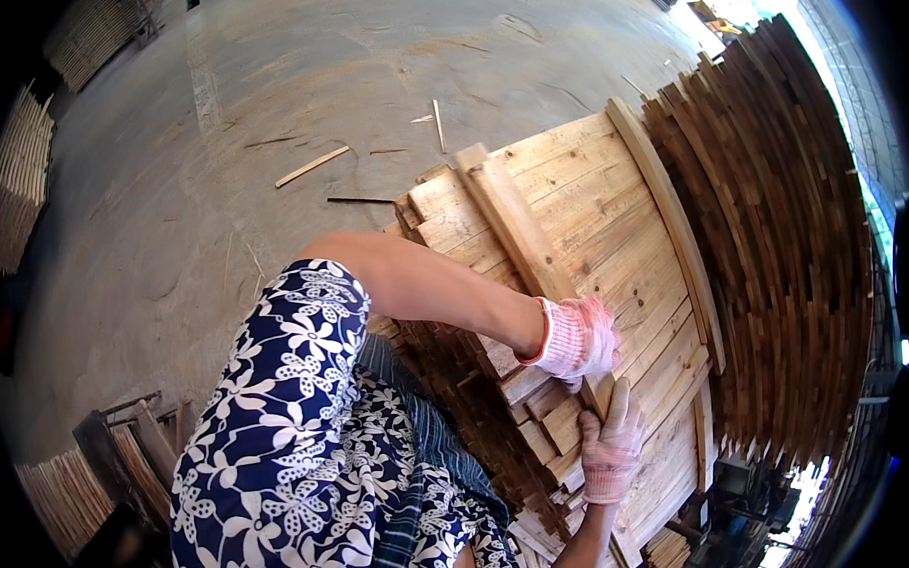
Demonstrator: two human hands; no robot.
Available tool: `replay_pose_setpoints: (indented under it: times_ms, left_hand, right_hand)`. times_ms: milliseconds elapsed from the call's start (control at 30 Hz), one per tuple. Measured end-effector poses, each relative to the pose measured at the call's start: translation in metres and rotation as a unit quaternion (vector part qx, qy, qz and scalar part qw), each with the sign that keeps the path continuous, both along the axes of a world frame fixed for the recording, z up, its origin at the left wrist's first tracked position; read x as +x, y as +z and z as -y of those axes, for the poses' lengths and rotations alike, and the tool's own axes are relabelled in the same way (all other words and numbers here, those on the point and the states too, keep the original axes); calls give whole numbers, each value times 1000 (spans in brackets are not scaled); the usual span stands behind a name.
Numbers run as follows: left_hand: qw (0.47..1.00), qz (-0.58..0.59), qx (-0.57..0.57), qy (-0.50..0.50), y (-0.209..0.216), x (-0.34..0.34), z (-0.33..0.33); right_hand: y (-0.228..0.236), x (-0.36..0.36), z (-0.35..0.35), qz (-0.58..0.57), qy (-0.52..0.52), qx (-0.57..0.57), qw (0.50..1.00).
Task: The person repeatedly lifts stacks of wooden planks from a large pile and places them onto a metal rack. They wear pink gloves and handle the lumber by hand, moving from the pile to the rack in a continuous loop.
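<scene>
A long wooden batten (521, 227) lies crosswise on a tall stack of pale boards (597, 214). My left hand (580, 340), in a pink and white knit glove, is closed over the batten near its close end; its fingers are slightly blurred. Just below it, my right hand (612, 444), in a similar glove, has its thumb and fingers on either side of the batten's end. Another batten (673, 226) crosses the boards along the right side, apart from both hands. Board ends stick out unevenly beneath my hands.
A high stack of darker boards (763, 243) stands right beside the pale one. Loose wood strips (312, 167) are scattered over the concrete floor (337, 68). More stacked timber (16, 184) stands at the far left, with further boards (66, 496) at the lower left.
</scene>
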State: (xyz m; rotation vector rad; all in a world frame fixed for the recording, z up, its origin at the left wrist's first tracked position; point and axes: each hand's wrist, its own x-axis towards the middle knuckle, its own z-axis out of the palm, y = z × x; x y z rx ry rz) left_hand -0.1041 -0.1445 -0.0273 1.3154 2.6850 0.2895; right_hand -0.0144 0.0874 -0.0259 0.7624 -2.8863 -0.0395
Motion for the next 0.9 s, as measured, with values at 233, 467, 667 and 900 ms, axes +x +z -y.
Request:
replay_pose_setpoints:
  times_ms: [233,467,667,900]
  left_hand:
    - [999,-34,34,3,-10,20,14]
    - [988,96,99,-77,32,24,33]
    - [975,-140,167,-29,52,57,38]
    - [893,254,287,-236,59,153,-62]
  right_hand:
    - [9,10,15,22,-18,-8,1000]
    - [32,15,49,46,-68,-50,995]
    - [41,31,29,-91,-52,-118,987]
    - [56,186,-71,-380,-315,-203,846]
